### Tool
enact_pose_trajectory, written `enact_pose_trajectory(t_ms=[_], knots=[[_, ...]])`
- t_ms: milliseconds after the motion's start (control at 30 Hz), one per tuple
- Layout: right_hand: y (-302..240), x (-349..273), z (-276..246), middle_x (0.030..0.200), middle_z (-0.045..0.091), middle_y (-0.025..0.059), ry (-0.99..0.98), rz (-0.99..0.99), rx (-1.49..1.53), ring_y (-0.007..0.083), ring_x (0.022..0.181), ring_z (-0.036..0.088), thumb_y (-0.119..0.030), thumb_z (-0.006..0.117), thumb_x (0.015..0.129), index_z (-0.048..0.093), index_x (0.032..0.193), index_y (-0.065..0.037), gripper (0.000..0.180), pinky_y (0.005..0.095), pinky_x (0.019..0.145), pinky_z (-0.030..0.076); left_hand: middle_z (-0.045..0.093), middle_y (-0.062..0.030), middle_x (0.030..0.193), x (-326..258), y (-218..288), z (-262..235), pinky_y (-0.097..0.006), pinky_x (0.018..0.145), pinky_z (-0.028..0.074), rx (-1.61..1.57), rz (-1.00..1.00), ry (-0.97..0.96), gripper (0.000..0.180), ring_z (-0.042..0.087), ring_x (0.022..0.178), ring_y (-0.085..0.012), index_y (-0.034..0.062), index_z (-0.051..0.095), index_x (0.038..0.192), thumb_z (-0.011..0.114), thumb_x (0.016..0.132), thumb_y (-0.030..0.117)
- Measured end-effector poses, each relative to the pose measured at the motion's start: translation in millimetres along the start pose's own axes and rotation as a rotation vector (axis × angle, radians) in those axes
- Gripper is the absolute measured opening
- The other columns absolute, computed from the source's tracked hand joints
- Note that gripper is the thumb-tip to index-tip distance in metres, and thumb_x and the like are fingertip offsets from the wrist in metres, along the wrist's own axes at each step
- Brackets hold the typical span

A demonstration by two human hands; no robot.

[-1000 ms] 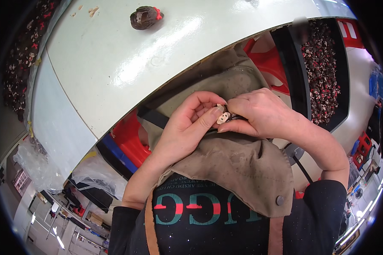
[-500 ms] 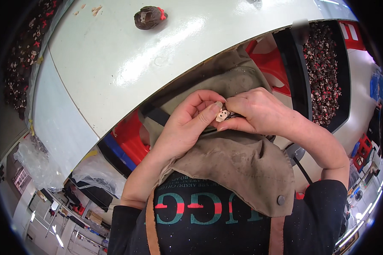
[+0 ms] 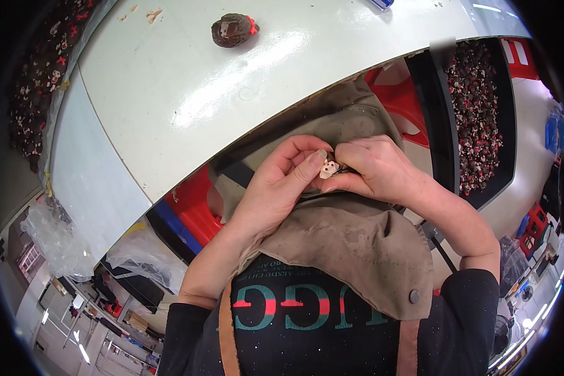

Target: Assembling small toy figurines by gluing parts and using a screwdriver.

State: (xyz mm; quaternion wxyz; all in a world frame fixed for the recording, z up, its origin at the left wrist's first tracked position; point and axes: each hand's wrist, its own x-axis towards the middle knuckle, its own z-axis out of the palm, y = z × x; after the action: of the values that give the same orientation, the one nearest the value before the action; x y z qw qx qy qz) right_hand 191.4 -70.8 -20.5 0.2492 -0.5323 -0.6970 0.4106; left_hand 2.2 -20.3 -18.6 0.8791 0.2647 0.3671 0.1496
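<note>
Over my lap, my left hand (image 3: pixel 281 178) pinches a small cream-coloured doll head (image 3: pixel 328 169) with dark dots on its face, between thumb and fingertips. My right hand (image 3: pixel 377 164) is closed right beside it, thumb and curled forefinger at the head's right edge. A thin dark thing shows between the right fingers and touches the head; its kind is mostly hidden. On the table beyond lies a larger glossy dark-brown rounded piece (image 3: pixel 230 31) with a red bow at one end, apart from both hands.
The white table (image 3: pixel 188 81) curves across in front of me, with pale scraps (image 3: pixel 153 15) and a blue object (image 3: pixel 382 4) at its far side. A black bin (image 3: pixel 479 119) of many small brown, cream and red pieces stands right. More such pieces (image 3: pixel 41 88) lie far left, above clear plastic bags (image 3: pixel 56 241).
The view has shifted slightly, so table things appear a little lower and further right, and the blue object shows more. Both hands keep nearly the same hold on the doll head.
</note>
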Motion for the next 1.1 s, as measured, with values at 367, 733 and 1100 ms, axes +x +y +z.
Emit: enact_pose_trajectory(t_ms=[367,733,1100], knots=[[-17,-1,-25,0.073,0.051,0.0082,0.181,-0.057,-0.071,0.0256,0.059,0.051,-0.029,0.068,0.081,0.054,0.082,-0.004,0.029,0.0329,0.053,0.041,0.055,-0.0062,0.108,-9,13,8,-0.025,0.088,0.049,-0.023,0.085,-0.021,0.021,0.057,0.1,-0.0119,0.0028,0.048,0.113,0.053,0.094,0.01],[-49,-23,-18,0.088,0.05,0.0086,0.37,0.127,0.054,0.016,0.068,0.049,-0.002,0.038,0.091,0.056,0.117,0.0,0.032,0.0262,0.064,0.042,0.053,-0.0079,0.116,-19,29,20,-0.032,0.095,0.047,-0.07,0.075,-0.023,0.031,0.057,0.11,-0.023,0.004,0.047,0.122,0.053,0.092,0.007],[-51,-19,-6,0.112,0.059,0.0119,0.327,0.18,0.283,0.0196,0.096,0.058,-0.007,0.045,0.093,0.052,0.123,0.0,0.032,0.0287,0.084,0.045,0.05,-0.0095,0.126,-16,19,21,-0.029,0.101,0.041,0.008,0.191,-0.036,0.038,0.05,0.116,-0.0142,-0.0016,0.04,0.132,0.047,0.096,0.008]])
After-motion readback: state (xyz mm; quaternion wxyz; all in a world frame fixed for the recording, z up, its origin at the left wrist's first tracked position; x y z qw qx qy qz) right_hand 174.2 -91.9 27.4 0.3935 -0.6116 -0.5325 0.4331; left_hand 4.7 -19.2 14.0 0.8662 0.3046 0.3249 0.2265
